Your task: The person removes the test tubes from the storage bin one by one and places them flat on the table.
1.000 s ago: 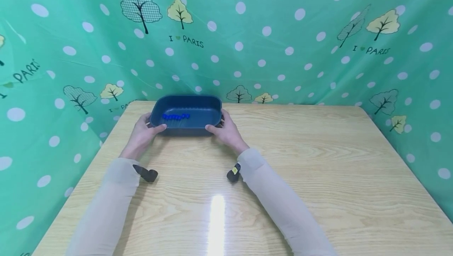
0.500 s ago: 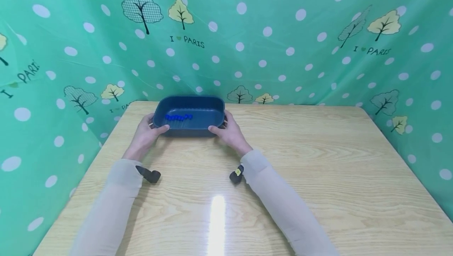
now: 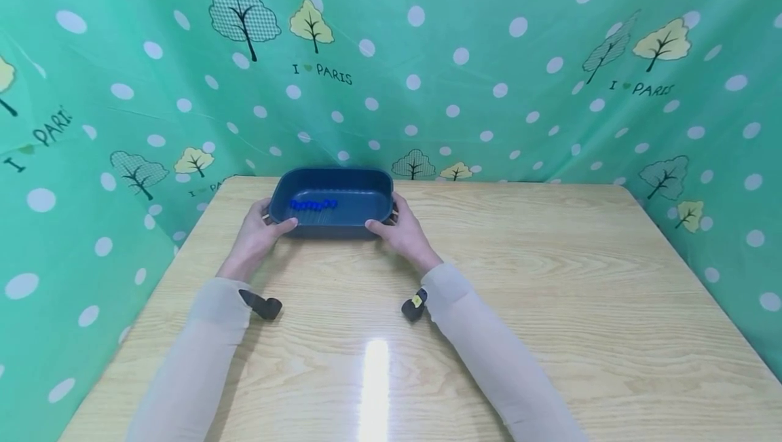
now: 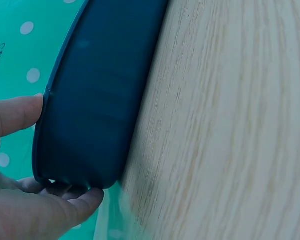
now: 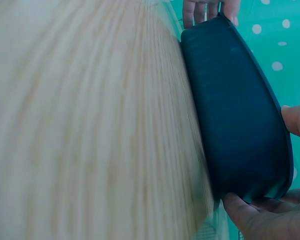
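A dark blue plastic basin point(image 3: 332, 231) stands near the far edge of the table, left of the middle in the head view. My left hand point(image 3: 252, 237) grips its left end, the thumb on the near rim and the fingers round the end wall. On the opposite end my right hand point(image 3: 405, 233) holds it in the same way. Inside lies a row of small bright blue pieces point(image 3: 313, 204), too small to tell their kind. The wrist views show the basin's outer wall point(image 4: 97, 105) close to the wooden surface, with fingertips near its lower edge.
Pale wooden table top point(image 3: 550, 279) extends in front and to the right. A green dotted curtain point(image 3: 464, 75) hangs along the back and both sides, close behind the basin. Black camera mounts point(image 3: 265, 306) sit at both wrists.
Both hands have shifted the basin a little to the right and slightly nearer to me. The grip at both ends stays the same, and the blue pieces travel with it.
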`<state>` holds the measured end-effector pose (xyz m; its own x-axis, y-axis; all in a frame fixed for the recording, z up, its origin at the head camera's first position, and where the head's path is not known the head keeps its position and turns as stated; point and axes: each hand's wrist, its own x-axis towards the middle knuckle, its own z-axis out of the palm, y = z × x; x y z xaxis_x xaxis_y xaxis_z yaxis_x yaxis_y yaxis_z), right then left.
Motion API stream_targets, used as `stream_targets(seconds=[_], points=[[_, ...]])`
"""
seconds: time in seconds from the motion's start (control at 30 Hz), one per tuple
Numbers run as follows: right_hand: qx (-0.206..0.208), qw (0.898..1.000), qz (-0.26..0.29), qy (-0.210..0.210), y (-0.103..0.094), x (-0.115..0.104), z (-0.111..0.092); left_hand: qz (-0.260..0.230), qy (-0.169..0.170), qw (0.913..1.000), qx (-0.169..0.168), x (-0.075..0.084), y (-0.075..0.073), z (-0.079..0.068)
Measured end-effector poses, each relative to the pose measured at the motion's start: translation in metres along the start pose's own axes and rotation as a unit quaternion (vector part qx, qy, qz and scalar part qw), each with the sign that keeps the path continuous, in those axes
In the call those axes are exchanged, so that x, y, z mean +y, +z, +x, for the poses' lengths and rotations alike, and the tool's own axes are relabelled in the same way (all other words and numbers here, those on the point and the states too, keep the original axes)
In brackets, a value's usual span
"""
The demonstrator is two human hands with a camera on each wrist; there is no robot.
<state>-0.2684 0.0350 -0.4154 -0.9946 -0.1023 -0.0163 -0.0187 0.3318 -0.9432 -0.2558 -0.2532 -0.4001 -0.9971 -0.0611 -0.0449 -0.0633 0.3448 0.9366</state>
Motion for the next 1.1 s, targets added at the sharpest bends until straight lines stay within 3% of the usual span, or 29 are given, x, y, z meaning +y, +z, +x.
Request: stream_targets(seconds=[1.1], points=[[0.004, 1.0, 0.005, 0.002, -0.023, 0.008, -0.007, -0.052, 0.001, 0.9986, -0.006, 0.002, 0.024, 0.001]])
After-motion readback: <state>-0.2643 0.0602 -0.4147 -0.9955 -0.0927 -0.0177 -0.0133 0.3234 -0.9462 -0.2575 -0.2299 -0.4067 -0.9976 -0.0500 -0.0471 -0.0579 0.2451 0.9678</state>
